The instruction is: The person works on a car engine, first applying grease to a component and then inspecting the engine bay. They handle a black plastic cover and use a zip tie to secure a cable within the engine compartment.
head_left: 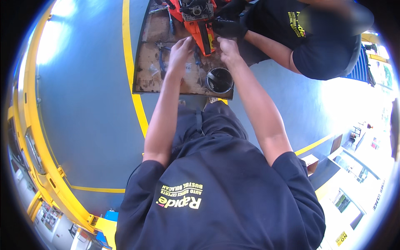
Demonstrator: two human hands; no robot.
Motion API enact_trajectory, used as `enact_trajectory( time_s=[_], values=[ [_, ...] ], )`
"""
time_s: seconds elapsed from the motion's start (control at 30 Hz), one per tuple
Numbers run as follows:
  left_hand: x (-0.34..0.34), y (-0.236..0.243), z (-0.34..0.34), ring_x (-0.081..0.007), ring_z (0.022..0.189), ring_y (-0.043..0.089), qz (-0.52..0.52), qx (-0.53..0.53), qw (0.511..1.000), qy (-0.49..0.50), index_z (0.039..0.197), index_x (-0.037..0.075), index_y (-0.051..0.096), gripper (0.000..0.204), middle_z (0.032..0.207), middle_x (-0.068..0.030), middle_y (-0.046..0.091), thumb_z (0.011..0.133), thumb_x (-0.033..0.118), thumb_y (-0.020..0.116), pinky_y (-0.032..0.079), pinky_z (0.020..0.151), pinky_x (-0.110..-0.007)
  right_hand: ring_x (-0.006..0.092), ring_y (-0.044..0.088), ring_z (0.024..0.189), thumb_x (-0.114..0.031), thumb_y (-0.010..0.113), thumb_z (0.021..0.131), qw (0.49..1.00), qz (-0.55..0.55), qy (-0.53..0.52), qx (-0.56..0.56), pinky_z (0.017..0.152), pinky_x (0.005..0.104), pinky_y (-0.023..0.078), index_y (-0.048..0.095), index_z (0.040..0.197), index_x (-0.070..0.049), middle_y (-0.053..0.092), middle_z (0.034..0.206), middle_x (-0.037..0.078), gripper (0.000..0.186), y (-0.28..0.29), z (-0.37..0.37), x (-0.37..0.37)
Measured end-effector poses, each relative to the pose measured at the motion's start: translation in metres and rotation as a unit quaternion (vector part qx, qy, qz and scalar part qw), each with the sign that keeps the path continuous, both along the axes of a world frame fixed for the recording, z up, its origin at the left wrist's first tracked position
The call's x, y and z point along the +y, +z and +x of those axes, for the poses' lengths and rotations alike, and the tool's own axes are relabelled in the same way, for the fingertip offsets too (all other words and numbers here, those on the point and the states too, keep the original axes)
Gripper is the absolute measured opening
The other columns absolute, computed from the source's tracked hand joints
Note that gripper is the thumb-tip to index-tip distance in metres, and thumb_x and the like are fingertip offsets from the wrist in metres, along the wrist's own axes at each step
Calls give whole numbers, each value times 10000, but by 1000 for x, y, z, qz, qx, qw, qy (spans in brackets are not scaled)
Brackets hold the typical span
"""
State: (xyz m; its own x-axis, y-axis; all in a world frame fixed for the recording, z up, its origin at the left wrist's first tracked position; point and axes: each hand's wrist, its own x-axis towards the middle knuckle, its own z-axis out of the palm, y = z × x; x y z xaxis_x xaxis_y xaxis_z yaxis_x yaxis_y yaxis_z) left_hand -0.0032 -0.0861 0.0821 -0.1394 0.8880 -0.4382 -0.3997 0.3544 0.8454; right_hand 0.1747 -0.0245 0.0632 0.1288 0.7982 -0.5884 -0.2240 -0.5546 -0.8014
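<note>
An orange-and-black chainsaw [200,39] lies at the top of a cardboard-covered work table [146,81]. My left hand [181,51] is at the left side of its rear orange part, fingers curled; what they hold, if anything, is hidden. My right hand [228,48] is at the right side of that part, fingers bent together, with no held thing I can make out. Blue-handled pliers [162,58] lie left of my left hand, and another blue-handled tool [197,58] lies between my hands. A round container with dark contents [219,80] sits below my right hand.
A co-worker [323,46] leans in from the right, black-gloved hands [227,26] at the chainsaw. A yellow metal frame [31,146] runs along the left. A blue slatted object [358,71] is behind the co-worker, and a cardboard box [309,163] is low at the right.
</note>
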Motion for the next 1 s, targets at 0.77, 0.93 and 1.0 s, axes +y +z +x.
enact_trajectory(
  time_s=[0.77,0.93,1.0],
  values=[
    [91,-76,14,-310,1237,614,-10,-534,844,-54,1393,5,552,558,1346,-193,636,1038,423,442,480,1085,-457,317,657,943,-205,711,906,700,320,-5,-639,813,462,527,792,1000,-161,712,973,55,132,46,-48,25],
    [110,-110,30,-300,1206,643,4,-491,870,-50,1282,27,632,406,1289,-161,687,1061,334,485,468,1114,-437,294,610,992,-218,708,898,631,357,98,-682,817,432,508,761,943,-138,666,934,68,106,41,-40,29],
    [116,-107,27,-297,1185,655,-65,-466,880,-67,1269,41,645,385,1263,-156,701,1083,325,465,464,1116,-435,343,648,1006,-210,705,906,743,241,49,-622,854,445,543,760,959,-97,717,984,102,136,41,-66,5]
  ],
)
